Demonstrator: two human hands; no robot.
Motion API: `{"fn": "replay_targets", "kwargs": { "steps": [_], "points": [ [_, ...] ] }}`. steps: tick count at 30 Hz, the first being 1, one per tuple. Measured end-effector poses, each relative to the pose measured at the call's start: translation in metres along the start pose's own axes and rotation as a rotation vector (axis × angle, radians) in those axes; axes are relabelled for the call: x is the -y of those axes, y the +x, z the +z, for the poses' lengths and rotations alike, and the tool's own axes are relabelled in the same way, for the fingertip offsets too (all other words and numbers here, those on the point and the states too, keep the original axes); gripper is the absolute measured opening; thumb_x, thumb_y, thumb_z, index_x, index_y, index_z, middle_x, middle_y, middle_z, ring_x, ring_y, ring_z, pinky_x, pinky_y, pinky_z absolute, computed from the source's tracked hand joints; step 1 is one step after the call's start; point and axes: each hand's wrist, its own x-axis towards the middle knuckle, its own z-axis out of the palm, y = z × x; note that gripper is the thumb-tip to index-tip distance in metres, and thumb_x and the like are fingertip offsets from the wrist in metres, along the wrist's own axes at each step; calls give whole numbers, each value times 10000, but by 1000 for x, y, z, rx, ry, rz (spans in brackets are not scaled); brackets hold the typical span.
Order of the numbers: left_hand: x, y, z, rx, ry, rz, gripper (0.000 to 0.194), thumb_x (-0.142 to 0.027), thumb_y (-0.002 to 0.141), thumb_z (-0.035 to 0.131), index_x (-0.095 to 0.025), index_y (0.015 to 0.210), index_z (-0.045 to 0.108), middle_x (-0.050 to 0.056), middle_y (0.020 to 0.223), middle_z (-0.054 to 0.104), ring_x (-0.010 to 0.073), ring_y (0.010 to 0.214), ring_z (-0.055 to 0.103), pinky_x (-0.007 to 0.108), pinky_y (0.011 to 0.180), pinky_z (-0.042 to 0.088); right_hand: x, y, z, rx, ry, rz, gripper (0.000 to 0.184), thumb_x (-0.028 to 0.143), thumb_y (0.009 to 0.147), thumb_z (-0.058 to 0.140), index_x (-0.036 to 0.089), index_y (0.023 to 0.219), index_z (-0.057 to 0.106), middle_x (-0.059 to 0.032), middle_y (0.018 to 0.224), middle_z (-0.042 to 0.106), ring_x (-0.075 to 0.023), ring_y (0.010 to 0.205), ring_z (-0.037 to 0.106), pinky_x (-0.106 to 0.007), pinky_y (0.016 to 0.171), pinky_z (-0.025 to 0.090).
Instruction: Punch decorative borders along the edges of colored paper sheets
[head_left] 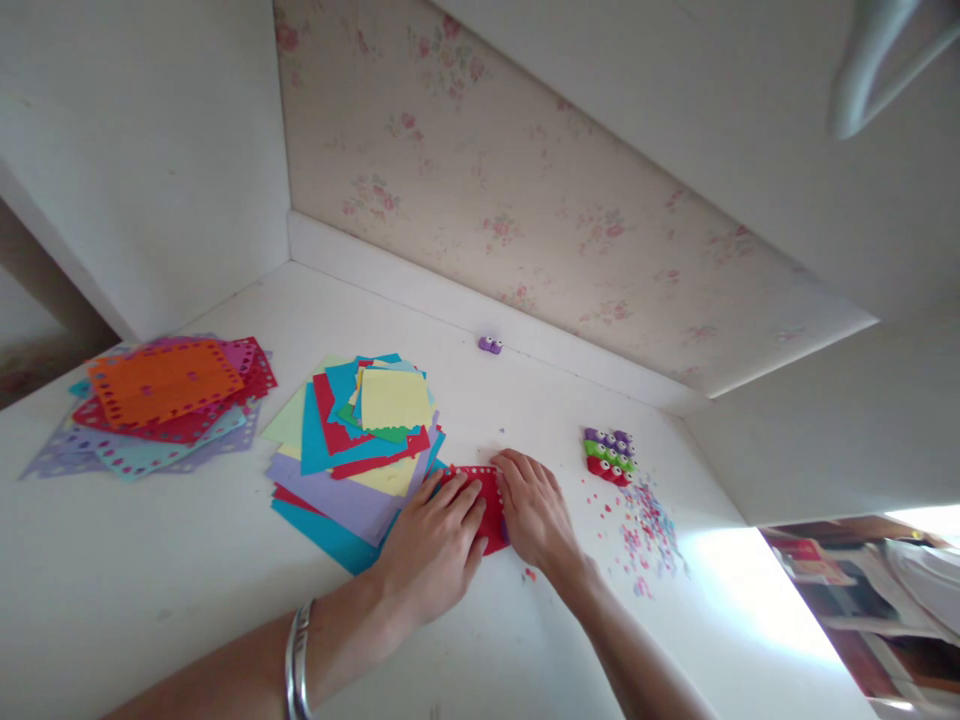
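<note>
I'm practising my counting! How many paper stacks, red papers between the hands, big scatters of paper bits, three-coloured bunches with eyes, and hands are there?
Paper stacks: 2 (orange-topped stack, yellow-topped stack)
Red paper between hands: 1
Big scatter of paper bits: 1
Three-coloured bunch with eyes: 1
Hands: 2 (left hand, right hand)
Total: 7

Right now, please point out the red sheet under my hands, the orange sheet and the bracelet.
Red sheet (492, 508), head view: exposed middle.
Orange sheet (169, 381), head view: centre.
Bracelet (301, 645), head view: silver band.
</note>
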Motion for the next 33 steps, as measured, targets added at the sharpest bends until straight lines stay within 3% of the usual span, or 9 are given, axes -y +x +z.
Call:
{"fn": "replay_targets", "kwargs": {
  "steps": [10,15,19,25,33],
  "points": [
    [0,1,-3,9,29,38,346,-290,929,473,-165,1219,616,105,1318,600,280,1266,478,501,1113,272,1,-2,2,-47,-24,107,273,237,997,317,253,1101,569,-64,1229,588,-244,1145,498,-436,990,365],
    [0,0,-3,-12,58,69,355,-299,918,492,-176,1229,612,101,1318,603,279,1258,490,494,1092,307,3,-6,1,-98,-82,130,270,233,978,364,242,1177,547,-90,1318,540,-272,1221,449,-476,1039,311],
    [1,0,-3,-2,69,63,370,-307,911,503,-180,1242,608,94,1317,608,271,1252,501,482,1094,311,2,-5,-2,-82,-78,111,289,234,975,371,249,1218,527,-87,1342,528,-263,1224,459,-458,1030,336],
    [0,2,-8,9,57,57,343,-314,904,521,-188,1201,639,89,1302,620,270,1245,514,473,1086,332,-17,-8,-9,-63,-44,95,313,263,993,334,267,1256,503,-72,1370,506,-237,1256,439,-455,1033,352],
    [0,3,-7,41,47,35,361,-326,918,505,-194,1234,620,82,1333,598,262,1259,503,474,1096,325,-51,-19,-7,-109,-12,196,335,318,1002,306,250,1228,545,-82,1338,535,-247,1226,474,-462,985,394]
  ]
}}
